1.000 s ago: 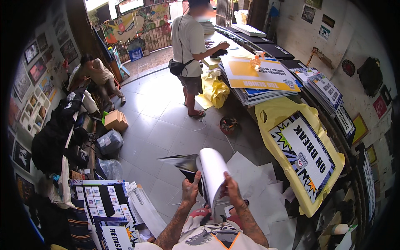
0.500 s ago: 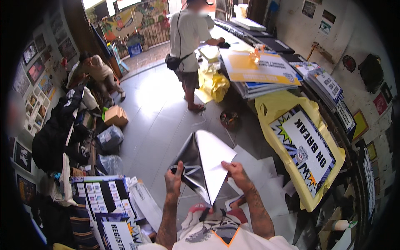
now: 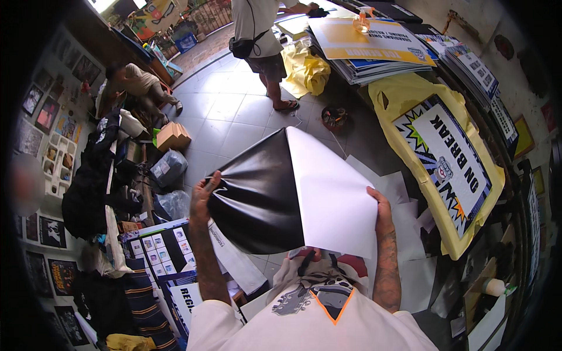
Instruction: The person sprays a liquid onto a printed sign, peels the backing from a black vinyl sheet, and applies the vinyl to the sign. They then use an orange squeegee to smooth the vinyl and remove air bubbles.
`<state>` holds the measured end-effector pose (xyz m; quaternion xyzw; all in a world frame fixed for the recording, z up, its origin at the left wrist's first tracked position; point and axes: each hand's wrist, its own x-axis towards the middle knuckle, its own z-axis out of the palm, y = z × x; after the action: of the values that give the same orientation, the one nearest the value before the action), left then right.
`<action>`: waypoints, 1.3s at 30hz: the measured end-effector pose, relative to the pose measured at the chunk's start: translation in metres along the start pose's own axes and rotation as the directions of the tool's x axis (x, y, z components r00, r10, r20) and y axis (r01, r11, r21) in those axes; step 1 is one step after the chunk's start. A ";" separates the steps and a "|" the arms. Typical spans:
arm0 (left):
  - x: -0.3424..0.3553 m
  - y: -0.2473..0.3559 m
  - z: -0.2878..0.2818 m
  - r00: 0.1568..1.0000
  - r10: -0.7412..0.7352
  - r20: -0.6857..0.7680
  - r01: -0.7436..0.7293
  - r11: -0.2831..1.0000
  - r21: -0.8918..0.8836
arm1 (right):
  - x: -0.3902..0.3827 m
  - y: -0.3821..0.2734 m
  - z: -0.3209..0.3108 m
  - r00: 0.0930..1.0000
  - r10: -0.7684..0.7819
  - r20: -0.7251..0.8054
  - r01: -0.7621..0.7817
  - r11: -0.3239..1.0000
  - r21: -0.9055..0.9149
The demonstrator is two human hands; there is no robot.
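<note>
Sheet: large sheet — black one side, white the other (bent into a ridge).
Left hand: grips its left edge.
Right hand: grips its right edge.

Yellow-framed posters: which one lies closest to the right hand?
The yellow-bordered sign with the starburst design, beside the right hand; the other yellow poster lies far up the table.
</note>
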<state>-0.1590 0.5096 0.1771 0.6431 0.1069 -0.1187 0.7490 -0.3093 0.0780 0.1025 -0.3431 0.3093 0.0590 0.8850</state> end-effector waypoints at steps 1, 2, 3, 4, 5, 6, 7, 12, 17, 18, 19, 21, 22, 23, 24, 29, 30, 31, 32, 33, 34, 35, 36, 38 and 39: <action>0.003 0.016 -0.008 1.000 -0.018 -0.006 0.018 0.999 0.039 | 0.006 0.000 -0.015 1.000 0.011 -0.006 -0.011 1.000 -0.022; 0.007 0.032 -0.018 0.999 -0.035 -0.013 0.036 0.996 0.077 | 0.005 -0.001 -0.032 0.998 0.035 0.047 -0.031 0.996 -0.078; 0.013 0.048 -0.024 1.000 -0.018 -0.006 0.019 0.994 0.106 | 0.005 -0.002 -0.041 0.998 0.034 0.061 -0.033 0.999 -0.032; 0.011 0.065 -0.028 1.000 0.001 -0.007 0.000 0.990 0.139 | 0.006 0.000 -0.050 0.996 0.038 0.081 -0.040 0.999 0.016; 0.018 0.080 -0.040 0.996 -0.047 0.071 0.038 0.991 0.126 | 0.009 0.003 -0.067 0.998 0.029 0.057 -0.031 0.999 0.033; 0.025 0.096 -0.053 0.984 -0.093 0.149 0.076 0.990 0.119 | 0.012 0.007 -0.085 0.999 0.019 0.033 -0.021 0.999 0.050; 0.029 0.109 -0.054 0.991 -0.064 0.120 0.049 0.991 0.122 | 0.010 0.008 -0.099 1.000 0.004 -0.001 -0.004 0.998 0.065; 0.029 0.187 -0.060 0.945 0.041 0.326 -0.138 0.950 0.281 | -0.009 0.015 -0.151 0.996 0.049 -0.074 -0.049 0.999 0.007; 0.095 0.234 -0.091 0.905 -0.101 0.412 -0.128 0.861 0.493 | -0.021 0.025 -0.261 0.975 0.074 -0.209 -0.067 0.997 0.041; 0.104 0.245 -0.089 0.879 -0.142 0.455 -0.134 0.842 0.523 | -0.024 0.029 -0.278 0.965 0.081 -0.251 -0.070 0.996 0.053; 0.118 0.255 -0.094 0.875 -0.146 0.462 -0.134 0.844 0.520 | -0.025 0.035 -0.289 0.954 0.089 -0.286 -0.073 0.995 0.066; 0.140 0.257 -0.094 0.869 -0.160 0.467 -0.124 0.845 0.520 | -0.046 0.035 -0.293 0.915 0.132 -0.382 -0.115 0.991 0.067; 0.150 0.259 -0.097 0.873 -0.152 0.464 -0.126 0.847 0.516 | -0.062 0.035 -0.302 0.898 0.109 -0.426 -0.084 0.994 0.076; 0.162 0.261 -0.099 0.877 -0.143 0.458 -0.129 0.850 0.511 | -0.078 0.037 -0.314 0.877 0.084 -0.473 -0.049 0.995 0.085; 0.173 0.266 -0.104 0.885 -0.131 0.448 -0.130 0.852 0.507 | -0.093 0.041 -0.325 0.854 0.062 -0.517 -0.013 0.995 0.097; 0.228 0.295 -0.130 0.932 -0.044 0.359 -0.141 0.869 0.474 | -0.195 0.057 -0.341 0.697 0.106 -0.709 0.055 0.978 0.200; 0.234 0.306 -0.137 0.944 -0.013 0.329 -0.151 0.870 0.470 | -0.210 0.064 -0.349 0.702 0.083 -0.707 0.072 0.980 0.187; 0.240 0.316 -0.140 0.953 0.014 0.302 -0.161 0.868 0.469 | -0.223 0.071 -0.357 0.720 0.050 -0.692 0.095 0.981 0.170; 0.244 0.323 -0.139 0.955 0.033 0.294 -0.174 0.866 0.468 | -0.235 0.078 -0.365 0.733 0.010 -0.680 0.119 0.983 0.143; 0.247 0.330 -0.132 0.946 0.035 0.323 -0.192 0.862 0.469 | -0.248 0.087 -0.371 0.740 -0.046 -0.671 0.153 0.983 0.102; 0.249 0.322 -0.119 0.924 0.013 0.382 -0.202 0.864 0.460 | -0.261 0.088 -0.374 0.748 -0.130 -0.651 0.195 0.980 0.028; 0.250 0.317 -0.106 0.899 -0.010 0.438 -0.211 0.866 0.453 | -0.273 0.092 -0.373 0.753 -0.248 -0.610 0.255 0.964 -0.076; 0.246 0.306 -0.087 0.866 -0.029 0.499 -0.222 0.872 0.436 | -0.286 0.093 -0.365 0.734 -0.418 -0.535 0.361 0.908 -0.214; 0.226 0.289 -0.033 0.783 -0.068 0.618 -0.244 0.881 0.406 | -0.321 0.097 -0.365 0.617 -0.690 -0.378 0.543 0.722 -0.429; 0.212 0.288 -0.013 0.741 -0.079 0.667 -0.260 0.882 0.393 | -0.343 0.103 -0.374 0.563 -0.759 -0.327 0.581 0.645 -0.497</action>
<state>0.1326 0.5555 0.3786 0.7213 -0.2308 -0.3241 0.5670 -0.8063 -0.0481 0.0306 -0.5822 0.3595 -0.3286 0.6510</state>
